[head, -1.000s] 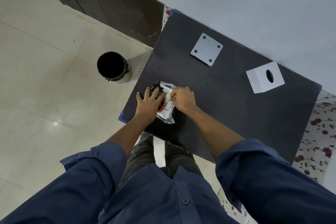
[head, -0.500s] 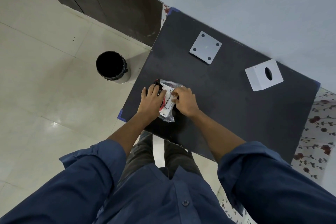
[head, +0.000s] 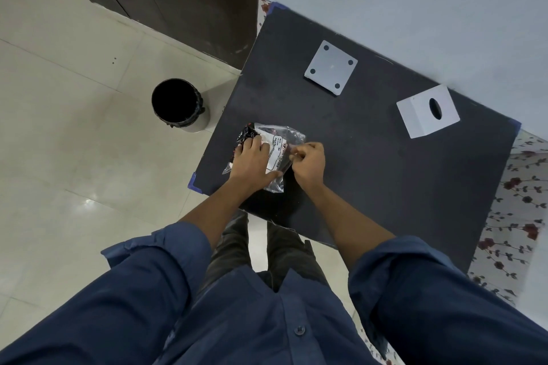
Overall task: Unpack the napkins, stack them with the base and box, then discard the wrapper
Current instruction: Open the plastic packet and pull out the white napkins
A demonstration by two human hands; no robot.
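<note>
L hand [head: 252,163] lies flat, straight fingers pressing the napkin pack [head: 274,154] onto the table [head: 370,181], R hand [head: 308,166] fingers curled, prob. pinching the wrapper [head: 293,135] beside them, so a hard tug may tear film raggedly or yank the pack from under L fingers.

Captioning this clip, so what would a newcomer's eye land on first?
Both hands work on the clear pack at the black table's near left corner: the left hand presses it, the right hand pinches its plastic. Farther back lie a white base and a holed white box; a black bin stands on the floor, left.
</note>
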